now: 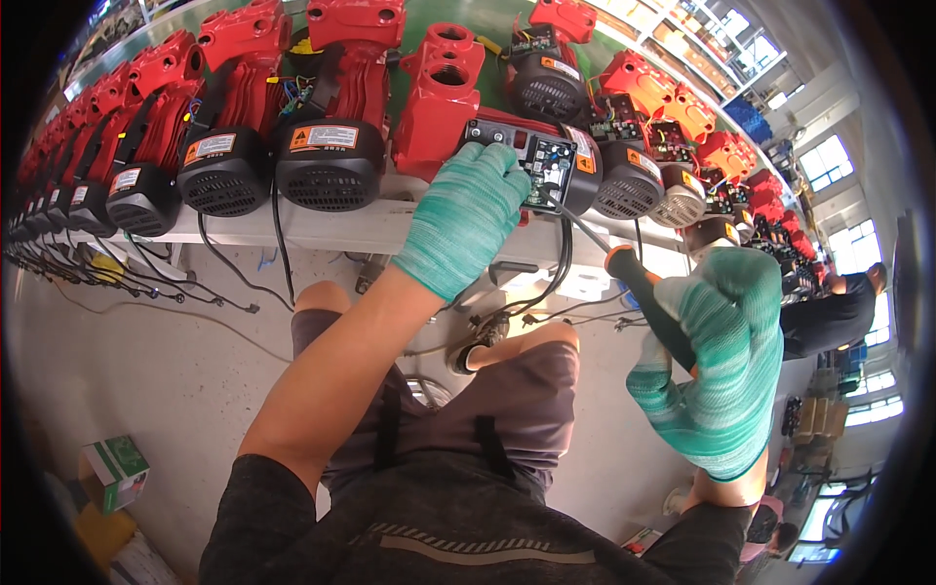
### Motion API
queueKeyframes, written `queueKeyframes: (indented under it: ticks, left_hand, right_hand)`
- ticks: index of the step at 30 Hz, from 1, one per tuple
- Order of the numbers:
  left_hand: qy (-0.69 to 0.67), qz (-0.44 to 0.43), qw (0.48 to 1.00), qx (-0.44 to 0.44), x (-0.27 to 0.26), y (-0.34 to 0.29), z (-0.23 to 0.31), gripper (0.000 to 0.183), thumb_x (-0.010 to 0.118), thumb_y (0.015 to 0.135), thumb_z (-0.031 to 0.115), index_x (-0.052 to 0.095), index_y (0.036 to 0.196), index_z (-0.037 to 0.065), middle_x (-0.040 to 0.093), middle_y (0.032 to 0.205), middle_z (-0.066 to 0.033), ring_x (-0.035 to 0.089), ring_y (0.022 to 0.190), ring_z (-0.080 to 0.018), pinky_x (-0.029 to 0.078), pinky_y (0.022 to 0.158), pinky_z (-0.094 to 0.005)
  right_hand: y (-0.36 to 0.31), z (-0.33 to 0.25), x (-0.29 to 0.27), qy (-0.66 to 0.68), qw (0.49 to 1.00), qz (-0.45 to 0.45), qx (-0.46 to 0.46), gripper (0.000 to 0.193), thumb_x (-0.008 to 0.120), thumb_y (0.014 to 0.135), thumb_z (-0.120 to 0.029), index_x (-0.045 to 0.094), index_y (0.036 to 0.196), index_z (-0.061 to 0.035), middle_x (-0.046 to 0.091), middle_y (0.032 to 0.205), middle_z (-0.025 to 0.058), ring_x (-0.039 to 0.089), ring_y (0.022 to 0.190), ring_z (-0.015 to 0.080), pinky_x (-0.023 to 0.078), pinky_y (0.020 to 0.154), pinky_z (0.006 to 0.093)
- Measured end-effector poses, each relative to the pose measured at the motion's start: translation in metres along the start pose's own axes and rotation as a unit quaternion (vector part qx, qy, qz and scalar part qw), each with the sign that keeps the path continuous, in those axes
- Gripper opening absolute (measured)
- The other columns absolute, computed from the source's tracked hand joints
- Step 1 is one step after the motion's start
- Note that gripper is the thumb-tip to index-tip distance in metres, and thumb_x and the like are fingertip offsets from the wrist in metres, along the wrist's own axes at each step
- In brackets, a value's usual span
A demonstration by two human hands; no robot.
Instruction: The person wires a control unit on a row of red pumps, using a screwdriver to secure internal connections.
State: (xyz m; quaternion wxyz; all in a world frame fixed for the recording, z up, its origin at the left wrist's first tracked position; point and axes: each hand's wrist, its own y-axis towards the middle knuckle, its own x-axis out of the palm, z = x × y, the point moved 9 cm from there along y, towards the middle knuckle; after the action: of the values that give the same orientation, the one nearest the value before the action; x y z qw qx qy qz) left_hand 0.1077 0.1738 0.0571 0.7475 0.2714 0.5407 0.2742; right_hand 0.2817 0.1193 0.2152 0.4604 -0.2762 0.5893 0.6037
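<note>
My left hand [470, 210], in a green knit glove, has its fingers bent together against the edge of the open black control box [507, 132] on a red pump [444, 83]. Beside those fingertips a circuit board [549, 168] is exposed. Closed round the dark handle of a screwdriver [643, 292], my gloved right hand [717, 351] is at the right. The blade slants up and left, with its tip at the board's lower edge. Whether the tip sits in a screw is too small to tell. Part of the box is hidden under my left hand.
Red pumps with black motor ends [331, 166] line the bench on the left. More pumps with open boxes [624, 122] stand to the right. Power cords [283, 253] hang off the bench edge. A co-worker [838, 312] is at far right; a green-and-white carton [115, 473] is at lower left.
</note>
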Motion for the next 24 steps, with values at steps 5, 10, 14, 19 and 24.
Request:
queueKeyframes:
  ticks: [5,10,14,19,24]
  left_hand:
    - [-0.006,0.023,1.0,-0.02,-0.006,0.002,0.0,0.021,0.074,0.075,0.005,0.07,0.096,0.004,0.062,0.109,-0.0116,0.06,0.103,-0.0338,0.052,0.093,-0.0434]
    - [0.004,0.005,1.0,-0.018,-0.003,0.005,0.002,0.022,0.074,0.075,0.004,0.069,0.096,0.004,0.062,0.108,-0.0114,0.059,0.101,-0.0341,0.053,0.091,-0.0438]
    - [0.004,0.013,1.0,-0.026,-0.007,0.003,0.002,0.022,0.075,0.074,0.002,0.069,0.095,0.004,0.062,0.107,-0.0114,0.059,0.1,-0.0341,0.053,0.091,-0.0437]
    - [0.01,0.015,1.0,-0.021,-0.005,0.005,0.003,0.022,0.075,0.074,0.002,0.069,0.095,0.004,0.062,0.107,-0.0112,0.059,0.1,-0.0341,0.054,0.091,-0.0438]
    - [0.012,0.012,1.0,-0.014,-0.007,0.005,0.004,0.021,0.076,0.074,0.002,0.07,0.094,0.005,0.062,0.107,-0.0108,0.059,0.101,-0.034,0.054,0.09,-0.0439]
  right_hand:
    - [-0.007,0.006,0.001,0.003,0.999,0.0,0.037,0.039,0.077,0.078,-0.011,0.062,0.113,-0.0017,0.06,0.101,0.0179,0.064,0.089,0.0356,0.055,0.074,0.0411]
    - [-0.007,0.009,-0.001,-0.002,0.999,0.043,-0.003,0.041,0.082,0.079,-0.018,0.063,0.112,-0.0024,0.065,0.093,0.0137,0.064,0.081,0.0345,0.054,0.071,0.0434]
    - [0.0,0.0,-0.001,0.009,1.0,0.02,-0.017,0.038,0.078,0.08,-0.014,0.063,0.112,-0.0017,0.061,0.094,0.0151,0.062,0.079,0.0345,0.053,0.07,0.0439]
    - [-0.017,0.015,0.005,-0.001,0.999,-0.019,0.028,0.039,0.077,0.08,-0.014,0.062,0.114,-0.0006,0.06,0.098,0.0169,0.063,0.081,0.0354,0.053,0.071,0.0446]
    - [-0.013,0.011,-0.003,-0.011,0.999,0.046,-0.021,0.04,0.08,0.082,-0.019,0.062,0.113,-0.0012,0.061,0.096,0.0164,0.063,0.078,0.0346,0.054,0.069,0.04]
